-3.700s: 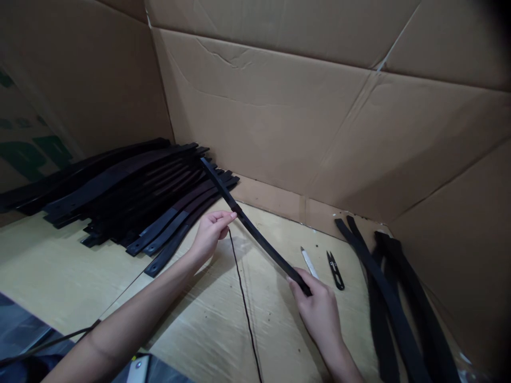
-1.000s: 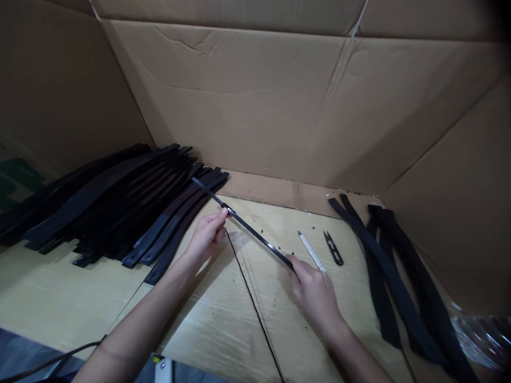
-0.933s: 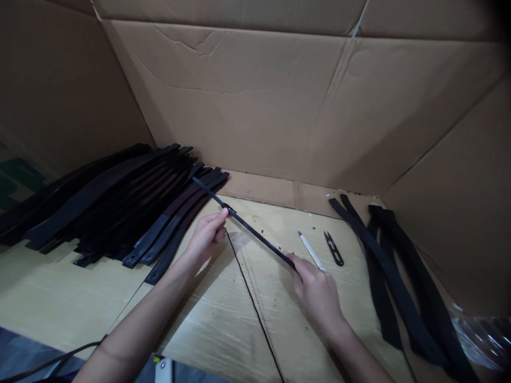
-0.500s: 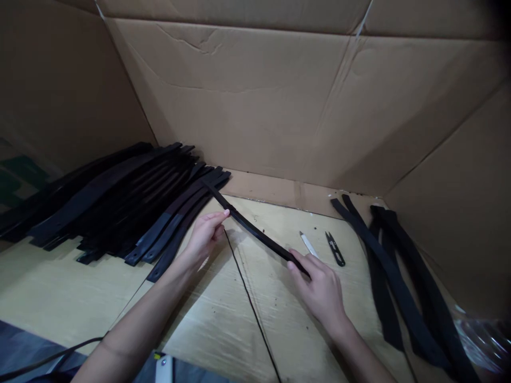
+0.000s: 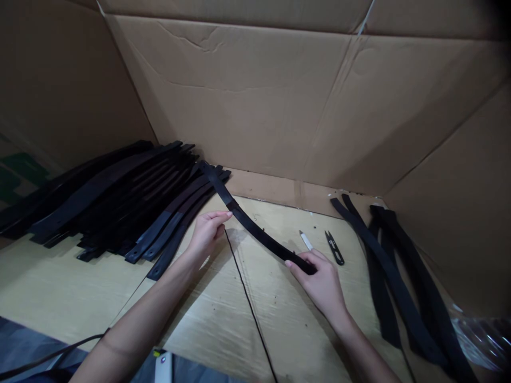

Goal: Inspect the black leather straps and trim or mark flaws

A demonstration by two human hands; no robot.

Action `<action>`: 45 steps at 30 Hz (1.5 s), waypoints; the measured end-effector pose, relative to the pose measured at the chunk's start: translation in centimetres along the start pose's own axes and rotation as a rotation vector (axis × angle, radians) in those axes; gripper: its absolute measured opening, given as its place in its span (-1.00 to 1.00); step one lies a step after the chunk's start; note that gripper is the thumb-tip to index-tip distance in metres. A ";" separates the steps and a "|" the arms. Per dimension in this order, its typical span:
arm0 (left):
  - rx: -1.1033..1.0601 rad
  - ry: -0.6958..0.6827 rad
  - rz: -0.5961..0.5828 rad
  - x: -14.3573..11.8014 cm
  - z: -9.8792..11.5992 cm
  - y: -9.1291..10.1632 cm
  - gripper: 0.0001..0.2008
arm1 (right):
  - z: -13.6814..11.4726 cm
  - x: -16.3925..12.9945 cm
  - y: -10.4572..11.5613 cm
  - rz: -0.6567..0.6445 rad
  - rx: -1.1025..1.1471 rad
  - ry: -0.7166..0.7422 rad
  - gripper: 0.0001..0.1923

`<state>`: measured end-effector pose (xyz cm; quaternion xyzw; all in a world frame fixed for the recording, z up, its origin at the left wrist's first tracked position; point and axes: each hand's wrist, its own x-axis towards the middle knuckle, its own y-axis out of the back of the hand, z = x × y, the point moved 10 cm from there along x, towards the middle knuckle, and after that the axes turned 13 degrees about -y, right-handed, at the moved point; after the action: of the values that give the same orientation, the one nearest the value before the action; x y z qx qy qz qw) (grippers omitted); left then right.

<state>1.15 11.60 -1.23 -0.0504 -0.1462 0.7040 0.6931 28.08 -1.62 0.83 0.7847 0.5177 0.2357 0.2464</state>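
Both hands pinch a long flat black leather strap (image 5: 255,230): left hand (image 5: 208,234) mid-length, right hand (image 5: 321,282) at its near end; a loose pinch could drop it onto the small black thread snips (image 5: 334,249).

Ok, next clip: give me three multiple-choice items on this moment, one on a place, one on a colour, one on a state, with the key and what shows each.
1. Where do the thread snips lie?
A. on the big strap stack
B. on the table, just beyond the right hand
C. in the left hand

2. What colour is the held strap?
A. black
B. white
C. red

3. How is the strap held?
A. by the left hand only
B. flat on the table, untouched
C. left hand at its middle, right hand on its near end

Key: 1 B, the snips rest on the table beside a white pen. 2 A, it matches the strap stack. 3 C, both hands' fingers touch it.
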 end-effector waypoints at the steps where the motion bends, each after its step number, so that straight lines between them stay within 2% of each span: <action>1: 0.000 0.002 -0.002 0.0 0.0 0.0 -0.78 | -0.1 0.0 0.1 0.006 0.000 0.003 -0.79; 6: 0.003 0.003 -0.022 -0.3 0.4 -0.4 -0.65 | -0.8 -0.4 0.4 0.057 -0.056 0.063 -0.80; 12: 0.158 -0.017 -0.044 -0.7 0.6 -0.5 -0.51 | -2.6 -2.1 -0.5 0.117 -0.322 0.255 -0.79; 15: 0.199 -0.018 -0.049 -0.6 0.5 -0.3 -0.52 | -2.2 -1.8 -0.7 0.089 -0.329 0.238 -0.83; 18: 0.151 -0.064 -0.088 -0.3 0.9 -0.8 -0.54 | -1.1 -0.7 -1.0 -0.039 -0.147 0.129 -0.88; 21: 0.066 -0.116 -0.116 -0.3 1.5 -1.3 -0.56 | 0.0 -0.1 -2.7 -0.287 0.092 -0.013 -0.77; 25: 0.024 -0.158 -0.123 -0.2 2.0 -1.4 -0.59 | 0.7 -1.3 -5.5 -0.633 0.307 -0.193 -0.66; 28: 0.010 -0.157 -0.093 -0.1 2.0 -1.1 -0.64 | 0.9 -2.0 -6.1 -0.723 0.404 -0.265 -0.66; 32: 0.007 -0.135 -0.029 -0.2 1.7 -0.5 -0.69 | 0.3 -1.9 -5.7 -0.677 0.427 -0.230 -0.68; 38: 0.010 -0.105 -0.011 -0.4 1.4 -0.5 -0.68 | -0.5 -0.7 -3.6 -0.357 0.189 -0.008 -0.75; 45: -0.044 -0.033 0.005 -0.4 0.7 -0.7 -0.69 | -0.1 -0.6 -2.1 -0.149 -0.130 0.060 -0.77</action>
<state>1.58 11.06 -0.40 -0.0542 -0.1729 0.7031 0.6876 26.39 -1.48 -0.50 0.7190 0.5653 0.2731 0.2980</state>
